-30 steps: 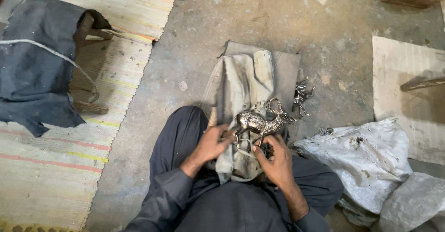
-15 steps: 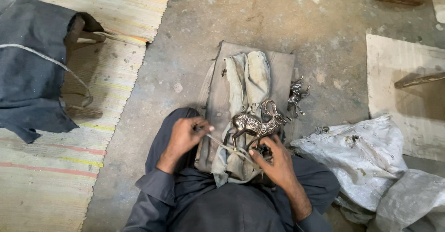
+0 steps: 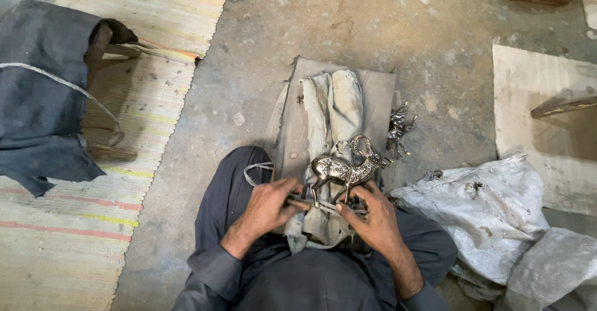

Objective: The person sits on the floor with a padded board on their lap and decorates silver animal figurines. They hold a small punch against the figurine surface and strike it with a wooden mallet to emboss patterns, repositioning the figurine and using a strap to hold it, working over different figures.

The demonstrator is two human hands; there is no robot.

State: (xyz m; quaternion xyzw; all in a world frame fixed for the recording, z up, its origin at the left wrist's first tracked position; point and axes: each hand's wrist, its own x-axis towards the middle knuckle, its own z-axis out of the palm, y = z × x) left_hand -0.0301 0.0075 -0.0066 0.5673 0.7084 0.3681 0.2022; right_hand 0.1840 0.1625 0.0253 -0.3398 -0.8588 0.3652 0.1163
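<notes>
Concrete floor [image 3: 249, 87], cloth pad [image 3: 348, 100]. Metal deer figurine [image 3: 342, 169] at 12 o'clock of both hands, long axis 9–3. L hand [image 3: 267, 208] pinching thin tool [image 3: 298, 203], R hand [image 3: 370, 218] gripping figurine legs, nearer

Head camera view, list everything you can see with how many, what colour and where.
metal deer figurine: one, silver, on the lap cloth between both hands
small metal figurine: one, dark silver, on the floor right of the cloth
lap cloth: one, grey-beige, spread from the lap onto the floor
striped mat: one, beige with coloured stripes, left
dark cloth: one, blue-grey, on the mat at far left
white sacks: two, white, lower right
board: one, pale, right
left hand: grips a thin tool at the deer's legs
right hand: steadies the deer from below
</notes>
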